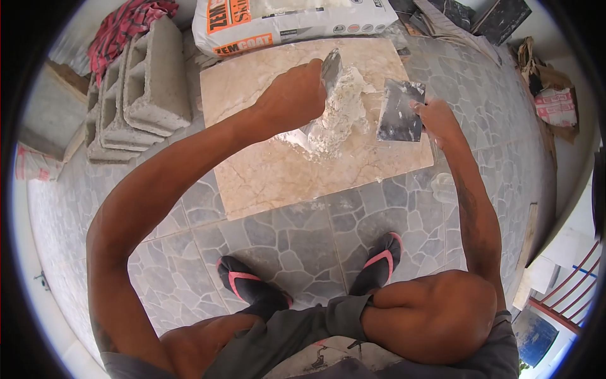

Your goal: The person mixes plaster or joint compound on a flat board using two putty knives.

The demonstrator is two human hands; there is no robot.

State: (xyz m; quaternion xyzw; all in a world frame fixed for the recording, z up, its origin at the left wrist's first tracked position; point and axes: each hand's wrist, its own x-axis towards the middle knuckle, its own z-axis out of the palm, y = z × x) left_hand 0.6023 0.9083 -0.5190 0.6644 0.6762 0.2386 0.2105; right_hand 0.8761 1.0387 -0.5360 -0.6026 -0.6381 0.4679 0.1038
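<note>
A pile of white powdery mix point(344, 117) lies on a beige marbled tile board point(271, 183) on the floor. My left hand point(293, 95) is closed around a trowel point(331, 68), its smeared metal blade standing up at the pile's upper left edge. The handle is hidden inside my fist. To the right of the pile, my right hand point(439, 120) grips a broad, flat metal scraper point(401, 114) by its right edge. White residue marks the scraper's dark face, which is over the board's right part, apart from the pile.
An opened ZEMCOAT bag point(297, 28) lies behind the board. Concrete blocks point(154, 79) stand at left with a red checked cloth point(129, 28) on top. Dark boards point(502, 19) are at back right. My feet in flip-flops point(246, 278) rest on stone-patterned flooring point(303, 252).
</note>
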